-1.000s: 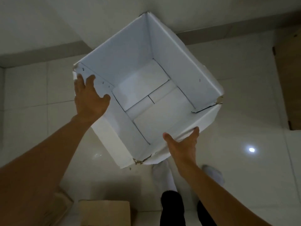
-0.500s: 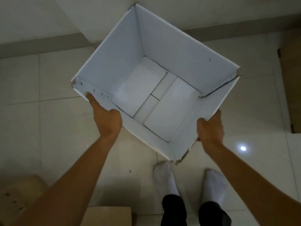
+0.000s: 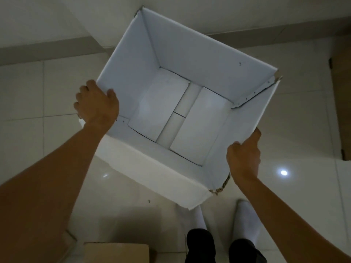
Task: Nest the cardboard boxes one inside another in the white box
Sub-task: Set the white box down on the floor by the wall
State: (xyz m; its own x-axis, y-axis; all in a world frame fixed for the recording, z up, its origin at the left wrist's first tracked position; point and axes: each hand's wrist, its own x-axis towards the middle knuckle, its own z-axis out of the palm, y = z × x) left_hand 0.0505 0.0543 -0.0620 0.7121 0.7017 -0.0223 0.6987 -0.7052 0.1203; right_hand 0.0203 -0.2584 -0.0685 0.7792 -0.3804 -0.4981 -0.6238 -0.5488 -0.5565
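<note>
The white box (image 3: 182, 114) now sits lower and squarer than half a second ago, mouth up and empty, filling the centre of the view. The left hand (image 3: 96, 106) has shifted to the rim corner at 9 o'clock, fingers curled over the edge; the right hand (image 3: 244, 158) clamps the wall at 4 o'clock. It looks almost set on the floor. A brown cardboard box (image 3: 115, 253) waits at 6 o'clock, so nesting can start soon

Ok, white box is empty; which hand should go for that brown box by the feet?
Left, probably. The brown cardboard box lies below the left hand; the right hand would cross the legs.
</note>
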